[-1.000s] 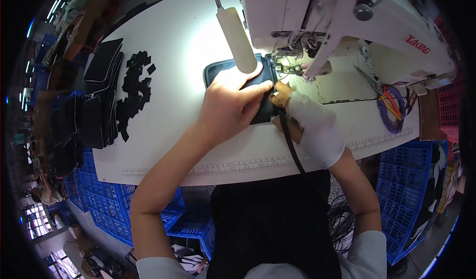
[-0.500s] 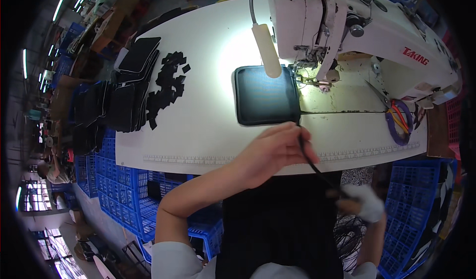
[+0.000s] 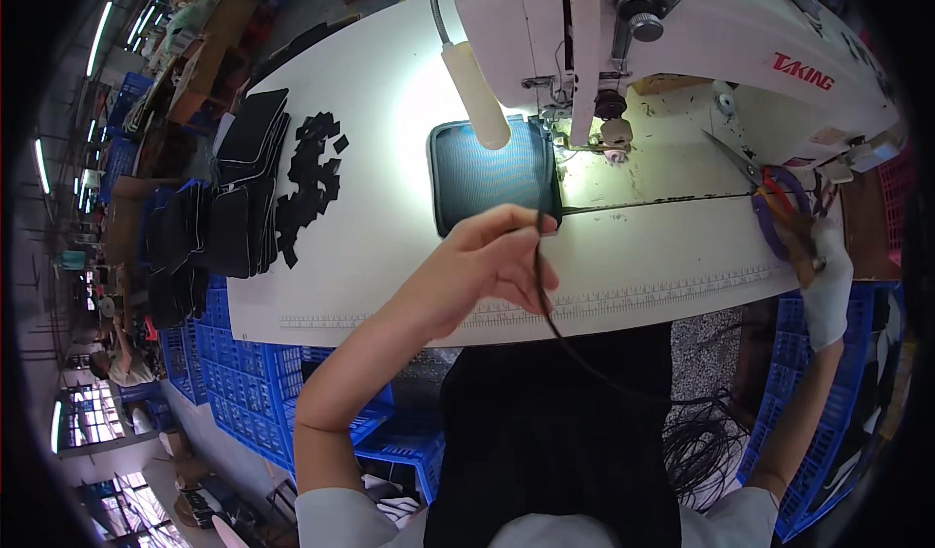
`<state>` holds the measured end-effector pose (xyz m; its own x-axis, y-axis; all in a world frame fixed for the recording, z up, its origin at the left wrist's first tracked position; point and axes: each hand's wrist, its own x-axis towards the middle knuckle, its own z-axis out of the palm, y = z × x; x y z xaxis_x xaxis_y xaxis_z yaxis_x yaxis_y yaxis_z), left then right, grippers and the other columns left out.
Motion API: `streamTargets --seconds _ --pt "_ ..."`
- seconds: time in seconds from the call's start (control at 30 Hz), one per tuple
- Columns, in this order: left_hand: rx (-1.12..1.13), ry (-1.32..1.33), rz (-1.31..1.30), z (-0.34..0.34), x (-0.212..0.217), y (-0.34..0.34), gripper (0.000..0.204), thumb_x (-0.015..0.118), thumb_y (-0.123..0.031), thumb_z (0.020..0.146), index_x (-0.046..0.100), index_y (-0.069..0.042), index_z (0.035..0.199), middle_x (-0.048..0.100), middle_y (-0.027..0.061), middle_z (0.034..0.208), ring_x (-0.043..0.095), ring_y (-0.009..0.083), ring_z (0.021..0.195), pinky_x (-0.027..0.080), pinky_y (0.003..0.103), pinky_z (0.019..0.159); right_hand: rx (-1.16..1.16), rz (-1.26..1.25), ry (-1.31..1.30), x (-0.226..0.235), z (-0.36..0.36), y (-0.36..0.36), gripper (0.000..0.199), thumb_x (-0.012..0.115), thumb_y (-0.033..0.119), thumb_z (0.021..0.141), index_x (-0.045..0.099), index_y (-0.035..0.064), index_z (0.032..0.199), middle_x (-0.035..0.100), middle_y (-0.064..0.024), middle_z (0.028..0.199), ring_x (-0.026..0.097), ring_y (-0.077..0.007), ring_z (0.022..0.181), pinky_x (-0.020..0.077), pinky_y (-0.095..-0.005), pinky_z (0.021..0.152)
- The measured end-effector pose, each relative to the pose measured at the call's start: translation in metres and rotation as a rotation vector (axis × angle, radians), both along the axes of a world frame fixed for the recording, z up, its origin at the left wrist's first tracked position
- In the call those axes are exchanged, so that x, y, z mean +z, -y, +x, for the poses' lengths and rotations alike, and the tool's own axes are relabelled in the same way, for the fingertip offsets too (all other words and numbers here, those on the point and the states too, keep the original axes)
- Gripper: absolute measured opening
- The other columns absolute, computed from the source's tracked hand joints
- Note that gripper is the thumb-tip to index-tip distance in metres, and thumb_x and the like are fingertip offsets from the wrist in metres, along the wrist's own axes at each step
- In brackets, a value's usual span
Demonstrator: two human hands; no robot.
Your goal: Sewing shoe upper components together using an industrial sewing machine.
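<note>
A dark, rounded-corner mesh fabric piece (image 3: 482, 173) lies flat under the needle area of a white sewing machine (image 3: 506, 37). From its right edge a thin black binding strip (image 3: 573, 351) runs down toward my lap. My left hand (image 3: 492, 261) pinches that strip near the fabric's lower right corner. At the table's right side my right hand (image 3: 823, 275), in a white glove, reaches over the handles of a pair of scissors (image 3: 729, 154). A purple ring and orange handle parts show beside its fingers, which are partly blurred, so their grip is unclear.
Stacks of black fabric panels (image 3: 248, 134) and scattered small black pieces (image 3: 312, 178) lie on the left. A lamp (image 3: 477, 95) hangs near the needle. A ruler strip (image 3: 672, 290) follows the table's front edge. Blue crates (image 3: 239, 382) stand below, beside loose black strips (image 3: 706, 451).
My right hand has let go of the strip's lower part and moved right and up to the scissors. My left hand still holds the strip. The whole view has shifted slightly.
</note>
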<state>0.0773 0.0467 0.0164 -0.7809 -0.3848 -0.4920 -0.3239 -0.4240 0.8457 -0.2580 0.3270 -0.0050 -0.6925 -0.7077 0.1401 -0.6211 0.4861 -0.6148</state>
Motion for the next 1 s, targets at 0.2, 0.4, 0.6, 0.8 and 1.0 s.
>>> streamTargets --seconds 0.2,0.4,0.6,0.8,1.0 --pt "0.095 0.173 -1.086 -0.009 -0.029 0.067 0.013 0.064 -0.013 0.091 0.061 0.000 0.095 0.060 0.0027 0.076 0.048 0.0132 0.057 0.043 0.026 0.056 0.090 -0.073 -0.467 -0.024 -0.016 0.031 0.028 0.059 0.002 0.094 0.063 -0.0050 0.121 0.066 -0.0130 0.123 0.063 -0.0263 0.104 0.0457 -0.0348 0.096" --pt "0.283 0.025 -0.502 0.012 -0.039 0.119 0.014 0.067 -0.007 0.087 0.063 0.000 0.099 0.059 0.0029 0.080 0.051 0.0077 0.065 0.039 0.017 0.058 0.046 -0.198 -0.458 -0.050 -0.017 0.039 0.027 0.056 -0.002 0.094 0.064 -0.0056 0.119 0.067 -0.0134 0.123 0.064 -0.0269 0.105 0.0455 -0.0339 0.097" --pt "0.352 -0.044 -0.385 0.017 -0.039 0.109 0.012 0.070 -0.004 0.082 0.062 -0.001 0.091 0.056 0.0023 0.076 0.048 0.0068 0.063 0.039 0.017 0.057 0.077 -0.196 -0.404 -0.050 -0.019 0.034 0.027 0.055 -0.005 0.093 0.064 -0.0056 0.119 0.068 -0.0133 0.120 0.064 -0.0256 0.106 0.0463 -0.0330 0.097" --pt "0.327 0.039 -0.517 0.019 -0.038 0.110 0.015 0.068 0.001 0.083 0.063 0.000 0.097 0.058 0.0026 0.080 0.048 0.0055 0.063 0.039 0.017 0.056 0.085 -0.142 -0.346 -0.047 -0.020 0.033 0.027 0.058 -0.004 0.091 0.064 -0.0050 0.118 0.068 -0.0138 0.118 0.064 -0.0259 0.106 0.0473 -0.0324 0.095" --pt "0.385 0.205 -1.481 -0.002 -0.042 0.081 0.013 0.070 -0.002 0.084 0.062 0.000 0.092 0.057 0.0041 0.075 0.049 0.0115 0.056 0.041 0.023 0.053 0.036 0.135 -0.344 -0.030 -0.038 0.010 0.033 0.066 -0.001 0.086 0.062 -0.0050 0.118 0.068 -0.0156 0.115 0.065 -0.0284 0.102 0.0494 -0.0341 0.091"
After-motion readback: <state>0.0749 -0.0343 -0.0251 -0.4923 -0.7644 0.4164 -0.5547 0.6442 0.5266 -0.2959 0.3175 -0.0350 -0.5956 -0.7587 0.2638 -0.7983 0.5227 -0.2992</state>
